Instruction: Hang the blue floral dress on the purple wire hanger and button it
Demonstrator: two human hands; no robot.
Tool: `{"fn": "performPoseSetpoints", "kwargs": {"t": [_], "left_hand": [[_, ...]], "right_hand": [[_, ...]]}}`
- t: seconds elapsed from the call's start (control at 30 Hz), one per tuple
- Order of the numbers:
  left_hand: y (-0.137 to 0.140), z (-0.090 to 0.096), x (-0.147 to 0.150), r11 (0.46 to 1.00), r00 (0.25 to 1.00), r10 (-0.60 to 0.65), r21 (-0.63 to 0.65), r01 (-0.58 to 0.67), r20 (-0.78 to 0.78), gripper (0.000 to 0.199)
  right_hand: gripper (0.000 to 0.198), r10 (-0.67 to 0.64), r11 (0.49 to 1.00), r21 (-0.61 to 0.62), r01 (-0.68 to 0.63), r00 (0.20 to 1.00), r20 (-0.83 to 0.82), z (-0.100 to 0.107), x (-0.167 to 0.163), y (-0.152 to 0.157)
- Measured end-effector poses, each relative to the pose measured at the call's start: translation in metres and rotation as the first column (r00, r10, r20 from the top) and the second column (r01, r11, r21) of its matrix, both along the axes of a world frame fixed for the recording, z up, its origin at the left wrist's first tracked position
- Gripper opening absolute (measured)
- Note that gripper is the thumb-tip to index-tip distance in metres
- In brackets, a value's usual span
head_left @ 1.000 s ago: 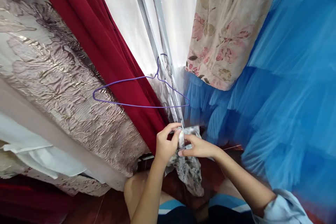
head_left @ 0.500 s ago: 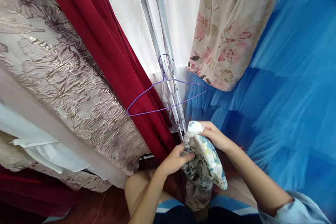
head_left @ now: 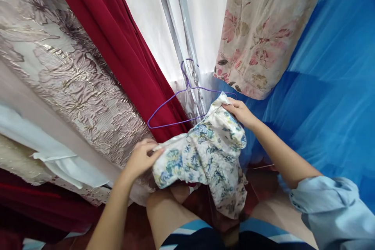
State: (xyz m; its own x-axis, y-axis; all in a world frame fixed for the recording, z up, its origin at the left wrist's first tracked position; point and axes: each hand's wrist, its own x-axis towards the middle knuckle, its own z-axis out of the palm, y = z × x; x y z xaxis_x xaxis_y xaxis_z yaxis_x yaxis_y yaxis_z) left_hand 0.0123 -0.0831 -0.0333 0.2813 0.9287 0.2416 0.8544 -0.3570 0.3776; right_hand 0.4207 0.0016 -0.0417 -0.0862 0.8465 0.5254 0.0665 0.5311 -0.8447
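Observation:
A white garment with a blue and yellow floral print (head_left: 205,144) is stretched between my hands, its lower part hanging down over the floor. My left hand (head_left: 143,158) is closed on the garment's left end, thumb on top. At the upper right corner, my right hand (head_left: 238,111) pinches the cloth. Just behind the garment hangs a purple wire hanger (head_left: 168,103), hooked on the metal rack; the cloth covers its lower right part. Whether cloth and hanger touch, I cannot tell.
Metal rack bars (head_left: 186,27) run down the middle. Dark red fabric (head_left: 117,47) and a shiny embossed pinkish dress (head_left: 76,82) hang at left. A pink floral cloth (head_left: 258,43) and blue tulle (head_left: 328,97) hang at right. Reddish floor tiles (head_left: 260,183) show below.
The bunched garment has been spread open. My left hand moved left with one end, and my right hand rose toward the hanger with the other.

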Motion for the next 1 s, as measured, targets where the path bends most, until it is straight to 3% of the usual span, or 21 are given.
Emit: {"fn": "performPoseSetpoints", "kwargs": {"t": [0.1, 0.23, 0.33, 0.47, 0.57, 0.7, 0.87, 1.0], "left_hand": [[0.02, 0.033, -0.028, 0.984, 0.979, 0.118, 0.149, -0.094, -0.165, 0.031], [0.037, 0.058, -0.035, 0.987, 0.971, 0.132, 0.112, -0.111, -0.197, 0.034], [0.04, 0.068, -0.02, 0.965, 0.988, 0.133, 0.239, -0.11, -0.081, 0.031], [0.049, 0.076, 0.006, 0.892, 0.972, 0.191, 0.39, -0.229, 0.134, 0.031], [0.061, 0.076, 0.012, 0.9, 0.964, 0.196, 0.358, -0.25, 0.182, 0.03], [0.072, 0.058, -0.004, 0.923, 0.948, 0.285, 0.228, -0.311, 0.14, 0.03], [0.068, 0.036, -0.019, 0.887, 0.913, 0.4, 0.216, -0.408, 0.083, 0.032], [0.072, 0.043, -0.012, 0.859, 0.888, 0.366, 0.265, -0.437, 0.279, 0.036]], "right_hand": [[0.03, -0.06, 0.997, 0.067, 0.046, 0.97, 0.234, -0.008, -0.006, 0.015], [0.035, -0.093, 0.995, 0.065, 0.076, 0.937, 0.338, -0.019, -0.01, 0.013], [0.037, -0.07, 0.997, 0.035, 0.062, 0.943, 0.325, -0.02, -0.01, 0.004], [0.042, 0.054, 0.991, -0.131, -0.025, 0.973, 0.225, -0.016, -0.008, -0.006], [0.042, 0.085, 0.983, -0.176, -0.052, 0.979, 0.187, -0.013, -0.009, -0.011], [0.038, 0.031, 0.995, -0.098, -0.007, 0.968, 0.249, -0.012, -0.012, -0.018], [0.03, 0.023, 1.0, -0.027, -0.015, 0.946, 0.323, -0.015, -0.023, -0.025], [0.029, 0.004, 1.0, -0.016, 0.003, 0.923, 0.384, -0.015, -0.028, -0.028]]}}
